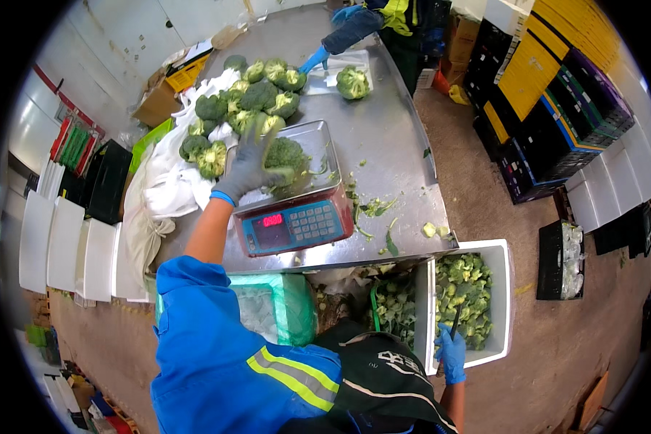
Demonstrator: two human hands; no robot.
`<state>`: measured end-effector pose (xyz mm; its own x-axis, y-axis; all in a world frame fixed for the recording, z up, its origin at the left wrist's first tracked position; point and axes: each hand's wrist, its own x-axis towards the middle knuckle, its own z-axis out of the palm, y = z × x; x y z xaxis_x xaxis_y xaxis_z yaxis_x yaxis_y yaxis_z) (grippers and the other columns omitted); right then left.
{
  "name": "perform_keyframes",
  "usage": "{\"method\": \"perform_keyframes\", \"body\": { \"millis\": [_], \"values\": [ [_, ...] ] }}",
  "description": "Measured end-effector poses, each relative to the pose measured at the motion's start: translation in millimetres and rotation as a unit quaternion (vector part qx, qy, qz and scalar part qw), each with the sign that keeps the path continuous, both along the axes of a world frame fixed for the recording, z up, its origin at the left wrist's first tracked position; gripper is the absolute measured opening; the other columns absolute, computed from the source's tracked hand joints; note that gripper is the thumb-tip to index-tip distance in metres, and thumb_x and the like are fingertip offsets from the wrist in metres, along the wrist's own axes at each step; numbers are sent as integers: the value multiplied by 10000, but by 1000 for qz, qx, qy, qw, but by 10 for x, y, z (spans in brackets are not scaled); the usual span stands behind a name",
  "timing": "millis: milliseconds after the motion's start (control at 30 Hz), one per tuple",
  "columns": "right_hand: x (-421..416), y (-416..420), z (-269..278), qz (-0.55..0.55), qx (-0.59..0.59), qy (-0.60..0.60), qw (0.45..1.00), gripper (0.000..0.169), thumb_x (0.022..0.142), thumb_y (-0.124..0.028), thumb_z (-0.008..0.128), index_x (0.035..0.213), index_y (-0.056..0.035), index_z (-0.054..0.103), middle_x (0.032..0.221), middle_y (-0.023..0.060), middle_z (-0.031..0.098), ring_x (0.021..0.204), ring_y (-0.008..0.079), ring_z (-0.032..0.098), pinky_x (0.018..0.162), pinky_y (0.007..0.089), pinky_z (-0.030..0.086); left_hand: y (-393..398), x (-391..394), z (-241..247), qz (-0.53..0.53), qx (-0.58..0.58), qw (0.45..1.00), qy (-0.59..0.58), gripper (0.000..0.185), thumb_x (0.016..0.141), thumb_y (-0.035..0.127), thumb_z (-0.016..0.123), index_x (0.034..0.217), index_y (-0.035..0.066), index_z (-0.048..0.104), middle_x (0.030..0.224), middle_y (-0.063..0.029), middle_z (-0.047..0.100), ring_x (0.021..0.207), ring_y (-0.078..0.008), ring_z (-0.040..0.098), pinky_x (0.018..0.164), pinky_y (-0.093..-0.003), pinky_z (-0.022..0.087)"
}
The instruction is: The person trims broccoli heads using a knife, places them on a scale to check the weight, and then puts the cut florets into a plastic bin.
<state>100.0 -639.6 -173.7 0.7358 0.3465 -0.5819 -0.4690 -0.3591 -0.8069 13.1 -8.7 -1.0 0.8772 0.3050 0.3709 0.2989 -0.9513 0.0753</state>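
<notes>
My left hand, in a grey glove over a blue one, is slightly blurred above the steel pan of a digital scale. Its fingers are spread beside a broccoli head lying in the pan; I see no grip on it. The scale's red display is lit. Low on the right, my right hand wears a blue glove and holds a knife, blade pointing away from me. It is at the near-left side of a white polystyrene box filled with broccoli pieces.
Several broccoli heads are piled beyond the scale on the steel table. A co-worker's blue-gloved hand reaches to the pile. One head lies near clear plastic. A green-wrapped ice box stands below the table edge; stacked crates rise right.
</notes>
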Motion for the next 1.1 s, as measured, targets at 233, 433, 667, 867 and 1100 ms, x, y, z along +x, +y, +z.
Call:
{"method": "perform_keyframes", "body": {
  "millis": [233, 433, 667, 867, 1100],
  "values": [
    [-239, 285, -26, -44, 155, 140, 977, 557, 1038, -469, 393, 1234, -1, 623, 705, 50, 645, 416, 132, 529, 401, 253, 434, 13, -104, 252, 82, -101, 991, -39, 1056, 747, 602, 754, 1547, 147, 236, 1575, -242, 180, 1459, -437, 158, 1182, -494, 184],
    [-173, 310, -10, -44, 162, 161, 973, 518, 1038, -442, 407, 1211, -13, 640, 659, 52, 631, 395, 132, 512, 361, 249, 405, -321, 250, 63, 159, -98, 974, 124, 1037, 704, 545, 780, 1543, 243, 252, 1566, -285, 170, 1417, -516, 209, 1152, -529, 248],
    [-332, 433, 57, 11, 73, 27, 997, 280, 982, -228, 578, 1179, -57, 682, 685, 34, 623, 471, 89, 515, 448, 224, 412, 90, 124, -228, 186, -400, 892, -97, 782, 779, 262, 755, 1466, 172, 391, 1320, -184, 541, 1174, -312, 578, 970, -460, 490],
    [151, 1456, 1172, 239, 87, -498, 829, 563, 853, -48, 632, 1397, -168, 547, 1160, 152, 563, 975, 291, 630, 805, 368, 516, -1302, 1, -181, -30, -909, 407, -86, 505, 948, 160, 571, 1421, 74, 417, 1265, -118, 598, 1122, -250, 628, 925, -444, 559],
    [371, 1567, 1401, 362, 78, -459, 807, 605, 858, -220, 709, 1421, -183, 491, 1152, 131, 595, 953, 285, 644, 759, 341, 531, -2456, 155, -460, -39, -945, 299, 127, 619, 979, 404, 564, 1459, 53, 392, 1359, -128, 552, 1232, -216, 560, 1006, -379, 503]
  ]
}}
